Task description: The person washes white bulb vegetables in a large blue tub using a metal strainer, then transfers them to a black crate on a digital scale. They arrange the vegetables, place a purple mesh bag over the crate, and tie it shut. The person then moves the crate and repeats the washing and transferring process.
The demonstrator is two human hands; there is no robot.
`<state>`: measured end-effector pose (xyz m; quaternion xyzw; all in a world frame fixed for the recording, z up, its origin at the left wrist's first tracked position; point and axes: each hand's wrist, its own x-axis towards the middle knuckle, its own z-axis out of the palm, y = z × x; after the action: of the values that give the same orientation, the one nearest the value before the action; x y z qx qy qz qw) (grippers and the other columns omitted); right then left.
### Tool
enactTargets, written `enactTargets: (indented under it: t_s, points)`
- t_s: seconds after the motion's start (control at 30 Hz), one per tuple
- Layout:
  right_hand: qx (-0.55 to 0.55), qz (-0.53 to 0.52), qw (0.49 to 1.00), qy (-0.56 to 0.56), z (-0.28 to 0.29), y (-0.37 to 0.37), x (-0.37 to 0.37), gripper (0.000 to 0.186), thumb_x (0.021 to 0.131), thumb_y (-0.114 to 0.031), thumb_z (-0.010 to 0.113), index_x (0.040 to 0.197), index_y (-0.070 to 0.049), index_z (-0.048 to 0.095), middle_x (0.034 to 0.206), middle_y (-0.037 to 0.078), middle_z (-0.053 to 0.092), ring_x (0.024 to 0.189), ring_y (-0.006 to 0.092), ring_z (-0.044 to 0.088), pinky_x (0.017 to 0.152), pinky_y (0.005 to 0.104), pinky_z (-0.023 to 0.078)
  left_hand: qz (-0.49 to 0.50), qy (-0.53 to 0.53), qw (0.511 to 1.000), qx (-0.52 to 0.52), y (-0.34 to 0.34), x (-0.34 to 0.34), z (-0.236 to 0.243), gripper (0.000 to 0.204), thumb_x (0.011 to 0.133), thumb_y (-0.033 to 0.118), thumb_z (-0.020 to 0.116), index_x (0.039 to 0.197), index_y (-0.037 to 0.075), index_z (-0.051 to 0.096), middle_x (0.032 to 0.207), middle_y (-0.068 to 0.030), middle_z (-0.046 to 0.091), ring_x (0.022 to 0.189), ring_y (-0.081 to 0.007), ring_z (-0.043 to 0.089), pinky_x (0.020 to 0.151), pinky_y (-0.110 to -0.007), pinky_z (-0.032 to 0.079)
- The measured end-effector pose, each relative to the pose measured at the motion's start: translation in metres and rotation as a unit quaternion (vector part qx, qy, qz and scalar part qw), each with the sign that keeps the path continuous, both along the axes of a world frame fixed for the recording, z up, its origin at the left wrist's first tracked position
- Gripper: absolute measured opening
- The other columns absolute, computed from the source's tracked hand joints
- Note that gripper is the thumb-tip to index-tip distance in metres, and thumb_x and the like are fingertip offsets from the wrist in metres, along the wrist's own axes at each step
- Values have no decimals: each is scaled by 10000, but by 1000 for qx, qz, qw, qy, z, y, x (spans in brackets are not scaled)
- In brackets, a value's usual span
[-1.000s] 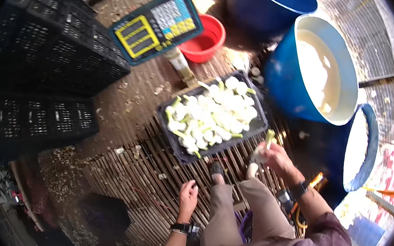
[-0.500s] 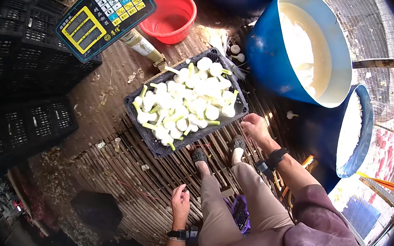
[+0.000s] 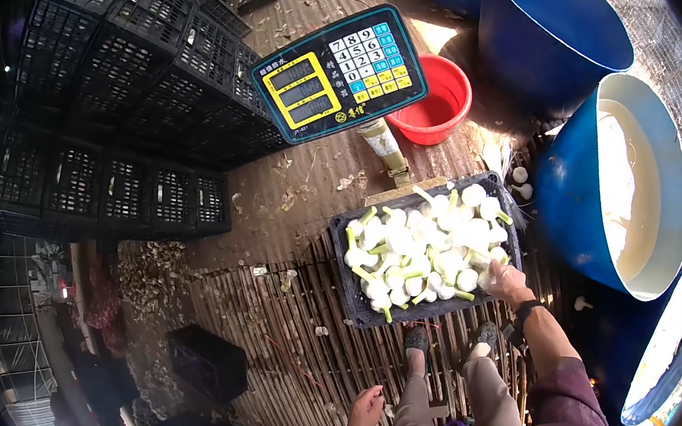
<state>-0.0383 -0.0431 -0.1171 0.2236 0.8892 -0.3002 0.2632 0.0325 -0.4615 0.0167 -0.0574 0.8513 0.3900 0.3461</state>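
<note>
A black plastic crate [image 3: 336, 256] heaped with white garlic bulbs [image 3: 429, 252], short green stems attached, rests on the scale. My right hand [image 3: 509, 284] reaches over the crate's right edge. Its fingers are closed at a bulb on the right side of the heap and partly hide it. Lower down, over the slatted floor, my left hand [image 3: 366, 409] hangs apart from the crate, fingers curled together. A small dark spot shows at its fingertips; what it is, I cannot make out. The scale's display with keypad [image 3: 340, 72] stands beyond the crate on a post.
Stacked black crates [image 3: 144, 56] fill the left. A red basin [image 3: 441, 111] lies behind the display. On the right are a blue tub of cloudy water [image 3: 567, 184], another blue tub with white contents [image 3: 666, 351] and a dark blue tub [image 3: 555, 35]. Loose bulbs [image 3: 521, 181] lie beside the crate.
My right hand has moved from beside the crate onto the bulbs at its right edge. The view has shifted left, so the scene sits further right. My left hand stays low and away.
</note>
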Motion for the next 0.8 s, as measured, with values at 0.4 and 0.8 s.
enactTargets:
  t_s: [0.4, 0.8]
  points:
    - [-82, -37, 993, 77, 116, 10, 37, 262, 757, -205, 639, 986, -86, 591, 735, 135, 659, 724, 326, 650, 675, 422, 519, -1, 31, 999, 36, 32, -7, 22, 283, 848, 68, 592, 1127, 28, 591, 922, -100, 621, 750, -149, 598, 664, -257, 500]
    - [-39, -55, 996, 65, 154, 31, 98, 235, 739, -196, 643, 941, -85, 595, 695, 106, 650, 683, 293, 648, 643, 398, 512, 18, 70, 997, 24, 33, -22, 53, 280, 829, 50, 593, 1107, 17, 597, 909, -93, 603, 709, -165, 574, 657, -273, 492]
